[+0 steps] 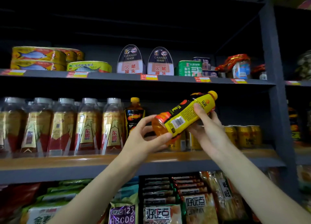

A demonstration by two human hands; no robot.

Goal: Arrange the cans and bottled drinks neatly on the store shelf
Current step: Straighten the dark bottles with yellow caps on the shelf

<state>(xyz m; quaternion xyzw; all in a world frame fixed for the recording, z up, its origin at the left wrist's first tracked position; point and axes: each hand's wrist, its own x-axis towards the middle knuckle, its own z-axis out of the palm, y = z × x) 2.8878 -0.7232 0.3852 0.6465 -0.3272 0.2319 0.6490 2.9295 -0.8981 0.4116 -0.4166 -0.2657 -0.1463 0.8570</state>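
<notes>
A yellow-capped drink bottle (183, 116) with a yellow and black label lies tilted in the air before the middle shelf (67, 161), cap up to the right. My left hand (148, 136) grips its amber base. My right hand (208, 129) holds its upper body, thumb on the label. A matching bottle (134, 116) stands upright on the shelf behind my left hand. Several clear-capped bottles (87, 126) with gold and red labels stand in a row to the left. Gold cans (244, 136) stand to the right, partly hidden by my right hand.
The top shelf (168, 79) carries flat fish tins (38, 59), two canned hams (145, 61), a green tin (189, 68) and wrapped jars. Snack packets (161, 200) fill the shelf below. A dark upright post (276, 89) bounds the bay on the right.
</notes>
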